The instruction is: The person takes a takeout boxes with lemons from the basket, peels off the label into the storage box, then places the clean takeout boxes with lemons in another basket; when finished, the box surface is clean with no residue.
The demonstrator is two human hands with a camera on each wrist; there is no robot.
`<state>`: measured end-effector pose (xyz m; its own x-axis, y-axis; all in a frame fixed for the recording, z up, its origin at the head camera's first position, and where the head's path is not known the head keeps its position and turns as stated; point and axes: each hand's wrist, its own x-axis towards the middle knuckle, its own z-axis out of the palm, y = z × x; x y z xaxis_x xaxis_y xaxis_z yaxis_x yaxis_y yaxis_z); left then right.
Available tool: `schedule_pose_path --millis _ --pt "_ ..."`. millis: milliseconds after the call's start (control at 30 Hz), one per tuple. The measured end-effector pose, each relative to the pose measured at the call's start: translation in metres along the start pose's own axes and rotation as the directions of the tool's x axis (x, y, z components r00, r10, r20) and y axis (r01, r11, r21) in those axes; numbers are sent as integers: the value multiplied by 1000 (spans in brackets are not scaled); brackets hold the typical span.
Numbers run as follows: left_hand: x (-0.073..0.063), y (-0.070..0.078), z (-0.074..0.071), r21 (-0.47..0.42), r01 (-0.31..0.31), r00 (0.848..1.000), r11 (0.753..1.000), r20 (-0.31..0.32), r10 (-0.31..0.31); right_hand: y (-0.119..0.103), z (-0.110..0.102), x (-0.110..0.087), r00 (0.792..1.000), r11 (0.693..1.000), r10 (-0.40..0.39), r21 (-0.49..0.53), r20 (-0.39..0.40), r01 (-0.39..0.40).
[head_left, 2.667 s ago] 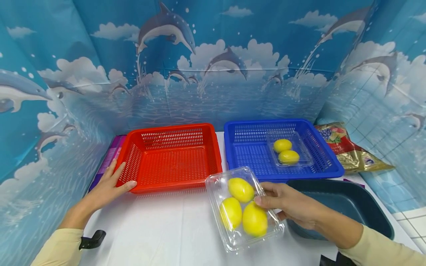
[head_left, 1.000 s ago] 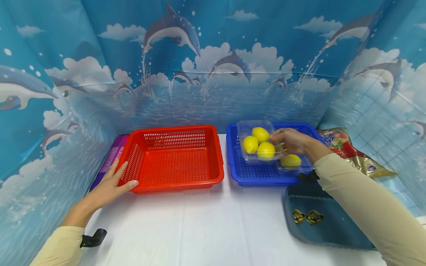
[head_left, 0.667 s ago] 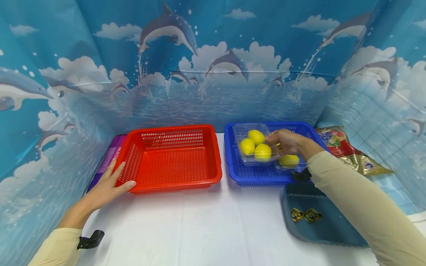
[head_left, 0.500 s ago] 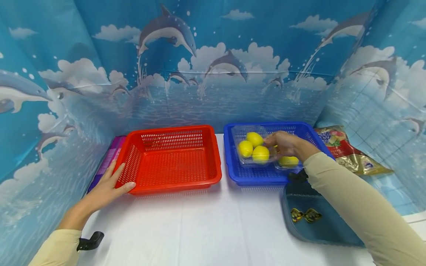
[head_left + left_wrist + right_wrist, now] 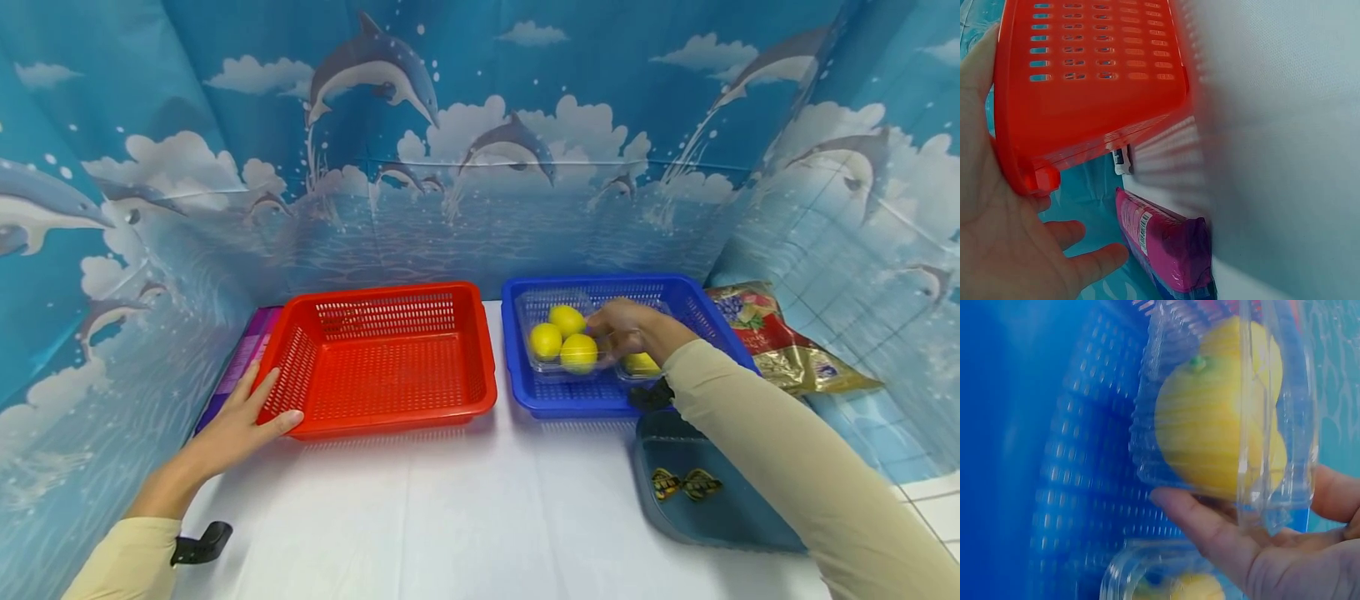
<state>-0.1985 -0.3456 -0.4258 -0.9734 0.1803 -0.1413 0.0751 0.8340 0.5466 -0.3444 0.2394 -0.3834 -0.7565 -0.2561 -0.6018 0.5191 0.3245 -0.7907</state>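
Note:
My right hand (image 5: pixel 624 329) holds a clear plastic box (image 5: pixel 1147 437) by its near right side, with three yellow lemons (image 5: pixel 578 353) inside. That box is low within the left part of the blue basket (image 5: pixel 547 406); whether it touches the bottom I cannot tell. Beside it, partly behind my hand, sits a second clear box (image 5: pixel 1113 578) with yellow lemons (image 5: pixel 642 364). My left hand (image 5: pixel 234 429) rests with spread fingers against the left rim of the red basket (image 5: pixel 397 367), which contains nothing visible.
A dark teal tray (image 5: pixel 651 508) with small black-and-gold items (image 5: pixel 701 483) stands front right, partly under my right forearm. A red-and-gold bag (image 5: pixel 780 342) lies right of the blue basket. A purple package (image 5: pixel 1169 244) lies left of the red one. Dolphin curtains hang behind.
My right hand has carried the box of lemons from above the near tablecloth up and back into the blue basket, then lowered it slightly leftward. The left hand has stayed at the red basket.

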Motion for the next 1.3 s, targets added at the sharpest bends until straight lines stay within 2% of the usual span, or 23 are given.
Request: schedule_pose_path --millis 433,800,1300 --pt "-3 -3 1 -7 12 1000 1000 11 -12 -2 11 6 999 999 20 36 -47 -19" --pt "-4 0 1 0 6 1000 1000 5 -6 0 15 9 992 995 13 -99 -128 -25" --pt "-2 1 0 -2 -2 1000 1000 0 2 0 13 6 992 984 20 -174 -124 -42"
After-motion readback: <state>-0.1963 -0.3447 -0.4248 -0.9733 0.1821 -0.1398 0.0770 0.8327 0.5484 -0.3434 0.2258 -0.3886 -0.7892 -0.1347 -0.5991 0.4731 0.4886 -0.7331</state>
